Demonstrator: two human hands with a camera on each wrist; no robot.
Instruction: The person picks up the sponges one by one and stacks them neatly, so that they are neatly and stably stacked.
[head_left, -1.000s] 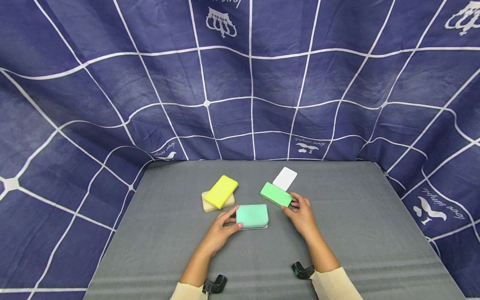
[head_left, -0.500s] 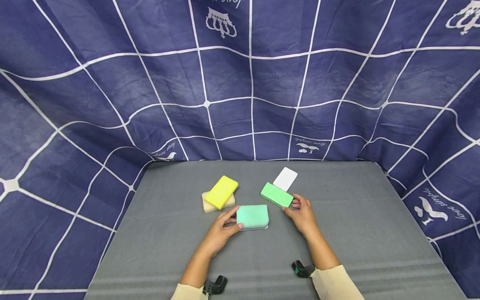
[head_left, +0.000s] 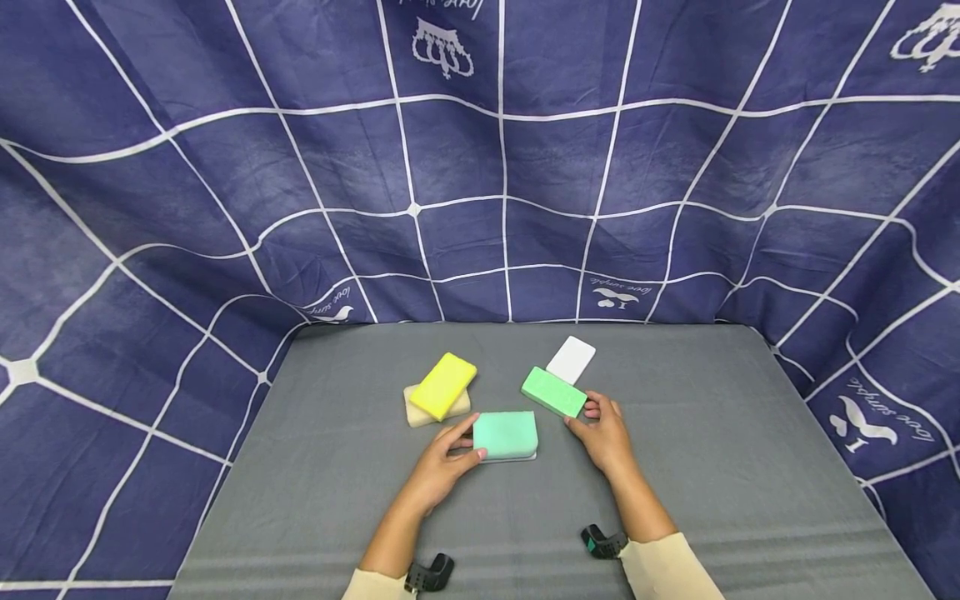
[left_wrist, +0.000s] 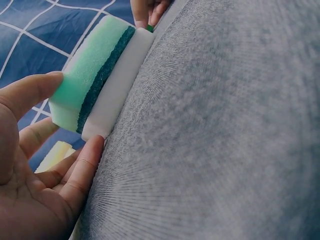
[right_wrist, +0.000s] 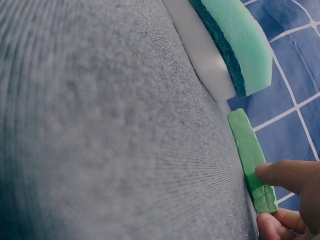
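A teal sponge [head_left: 505,434] with a dark scouring layer lies on a white block [left_wrist: 117,87], near the middle of the table. My left hand [head_left: 437,468] grips the left end of this stack; in the left wrist view, one fingertip touches the teal foam and another meets the white block's corner. To the right, a green block [head_left: 553,392] lies at a slant. My right hand [head_left: 606,435] holds its right end, thumb at the near edge and fingers curled by the far corner. The right wrist view shows digits touching the green block [right_wrist: 247,155].
Behind the green block lies a flat white block [head_left: 572,359], partly covered by it. At left, a yellow sponge [head_left: 444,385] rests across a beige one [head_left: 417,409]. A grey cloth [head_left: 315,483] covers the table, with a blue checked curtain [head_left: 547,208] around its back and sides.
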